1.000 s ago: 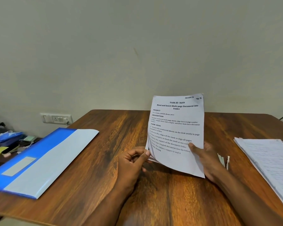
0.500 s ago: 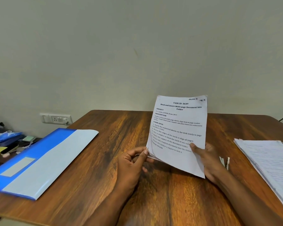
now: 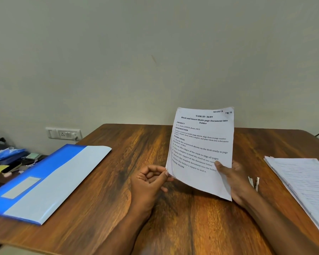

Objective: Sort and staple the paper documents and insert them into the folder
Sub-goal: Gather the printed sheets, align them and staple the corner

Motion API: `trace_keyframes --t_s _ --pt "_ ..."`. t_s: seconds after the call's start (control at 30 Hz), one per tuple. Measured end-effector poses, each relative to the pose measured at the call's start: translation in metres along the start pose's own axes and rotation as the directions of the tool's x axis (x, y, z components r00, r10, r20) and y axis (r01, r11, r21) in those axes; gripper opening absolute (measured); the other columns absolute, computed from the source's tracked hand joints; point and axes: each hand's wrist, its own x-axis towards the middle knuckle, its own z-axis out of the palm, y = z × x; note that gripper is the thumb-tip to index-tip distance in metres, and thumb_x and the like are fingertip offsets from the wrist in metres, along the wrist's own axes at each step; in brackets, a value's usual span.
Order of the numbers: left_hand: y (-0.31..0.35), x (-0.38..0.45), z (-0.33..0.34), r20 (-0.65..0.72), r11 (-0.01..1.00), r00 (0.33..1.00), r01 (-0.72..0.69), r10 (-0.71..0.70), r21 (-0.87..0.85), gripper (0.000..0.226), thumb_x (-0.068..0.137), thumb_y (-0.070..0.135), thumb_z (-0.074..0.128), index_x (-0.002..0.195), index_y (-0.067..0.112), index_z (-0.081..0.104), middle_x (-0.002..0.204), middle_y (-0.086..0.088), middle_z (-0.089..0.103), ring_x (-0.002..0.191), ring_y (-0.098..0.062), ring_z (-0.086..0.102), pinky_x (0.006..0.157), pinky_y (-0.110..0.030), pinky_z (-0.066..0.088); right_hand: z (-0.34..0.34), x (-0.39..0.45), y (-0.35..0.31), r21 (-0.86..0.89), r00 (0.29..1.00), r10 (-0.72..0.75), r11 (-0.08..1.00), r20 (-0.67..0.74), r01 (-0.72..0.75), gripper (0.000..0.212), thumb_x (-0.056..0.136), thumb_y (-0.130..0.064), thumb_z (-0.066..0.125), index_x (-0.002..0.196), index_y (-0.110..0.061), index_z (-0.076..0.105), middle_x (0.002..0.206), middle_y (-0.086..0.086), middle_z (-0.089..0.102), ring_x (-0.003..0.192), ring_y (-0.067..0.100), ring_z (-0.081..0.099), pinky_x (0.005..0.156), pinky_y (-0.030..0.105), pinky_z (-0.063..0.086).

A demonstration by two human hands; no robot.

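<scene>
Paperwork barely begun: we hold a thin set of sheets [image 3: 201, 153] upright above the wooden desk [image 3: 103, 181], our right hand [image 3: 232, 181] gripping its lower right edge, thumb on the front, and our left hand [image 3: 147, 183] pinching its lower left edge, fingers curled. We see no stapler and judge nothing bound, while the blue folder [image 3: 44, 181] lies at left and another paper stack [image 3: 306, 184] at right. The top page reads "TASK ID: 3649, Bind and Insert Multi-page Document into Folder."

Wooden table [image 3: 118, 162] bears blue folder [image 3: 50, 181], paper stack [image 3: 302, 183].
</scene>
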Motion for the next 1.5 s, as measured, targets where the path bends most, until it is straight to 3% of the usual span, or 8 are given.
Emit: trace_keyframes --t_s 0.13,0.3,0.43,0.53,1.0,1.2,1.43,1.5 --pt "-0.001 0.001 -0.001 -0.004 1.0 1.0 0.012 -0.012 -0.011 0.013 0.092 -0.006 0.071 0.103 -0.006 0.066 0.09 -0.022 0.078 0.077 -0.029 0.079 0.051 -0.027 0.057 -0.003 0.002 0.002 0.025 1.0 -0.008 1.0 0.013 0.008 0.04 0.095 -0.001 0.065 0.134 0.002 0.061 0.128 0.017 0.071 0.117 0.036 0.069 0.088 0.038 0.062" --pt "-0.003 0.0 0.0 0.002 1.0 1.0 0.01 -0.01 0.023 0.015 0.093 -0.01 0.067 0.102 -0.001 0.075 0.091 -0.017 0.08 0.076 -0.027 0.078 0.052 -0.026 0.057 -0.002 -0.001 0.001 -0.005 0.999 -0.034 0.999 0.011 0.034 0.077 0.059 -0.027 0.083 0.129 -0.001 0.064 0.12 0.011 0.076 0.104 0.026 0.076 0.078 0.032 0.065" --pt "-0.001 0.0 -0.001 -0.004 1.0 1.0 0.021 -0.021 -0.012 0.014 0.093 -0.008 0.067 0.103 -0.003 0.076 0.094 -0.019 0.08 0.077 -0.029 0.078 0.051 -0.026 0.057 -0.004 0.002 0.003 0.006 1.0 -0.017 1.0 0.024 0.017 0.047 0.084 -0.01 0.076 0.129 -0.004 0.064 0.123 0.012 0.075 0.105 0.026 0.075 0.081 0.034 0.065" --pt "0.001 -0.001 0.0 0.001 1.0 1.0 0.017 -0.017 -0.025 0.019 0.089 0.01 0.074 0.103 -0.003 0.078 0.096 -0.019 0.08 0.078 -0.03 0.077 0.051 -0.026 0.057 -0.006 0.002 0.003 0.01 1.0 0.004 1.0 0.023 -0.004 0.034 0.097 -0.003 0.064 0.131 -0.001 0.063 0.124 0.013 0.074 0.106 0.026 0.074 0.083 0.035 0.064" --pt "-0.001 0.001 0.002 -0.007 0.999 0.999 0.04 -0.039 0.018 0.012 0.093 0.002 0.071 0.1 -0.004 0.077 0.092 -0.018 0.08 0.072 -0.025 0.076 0.047 -0.025 0.053 -0.008 0.005 0.006 -0.023 0.998 -0.032 0.999 0.049 0.033 0.065 0.072 -0.023 0.08 0.131 -0.002 0.064 0.125 0.012 0.074 0.11 0.029 0.074 0.088 0.039 0.062" --pt "-0.001 0.001 0.001 -0.015 0.995 0.997 0.07 -0.069 0.067 0.01 0.095 0.003 0.07 0.101 -0.002 0.077 0.089 -0.015 0.08 0.069 -0.02 0.075 0.046 -0.023 0.052 -0.009 0.008 0.008 -0.005 0.999 -0.022 1.0 0.044 0.022 0.051 0.084 -0.012 0.071 0.133 -0.001 0.063 0.125 0.014 0.074 0.115 0.035 0.071 0.086 0.039 0.063" --pt "-0.003 0.001 0.002 -0.026 0.987 0.997 0.074 -0.071 0.143 0.01 0.097 0.004 0.068 0.1 0.005 0.077 0.089 -0.008 0.081 0.066 -0.018 0.073 0.044 -0.024 0.05 -0.009 0.009 0.008 -0.006 0.997 -0.046 0.999 0.058 0.047 0.082 0.061 -0.029 0.09 0.132 0.001 0.063 0.125 0.015 0.074 0.11 0.033 0.073 0.082 0.037 0.065" --pt "-0.002 0.0 0.003 -0.029 0.986 0.996 0.087 -0.084 0.142 0.011 0.098 0.003 0.067 0.101 0.005 0.077 0.09 -0.008 0.081 0.065 -0.016 0.073 0.044 -0.023 0.049 -0.011 0.01 0.009 0.011 0.996 -0.052 0.999 0.066 0.052 0.076 0.066 -0.026 0.087 0.132 0.001 0.062 0.125 0.016 0.073 0.112 0.033 0.072 0.084 0.038 0.064"
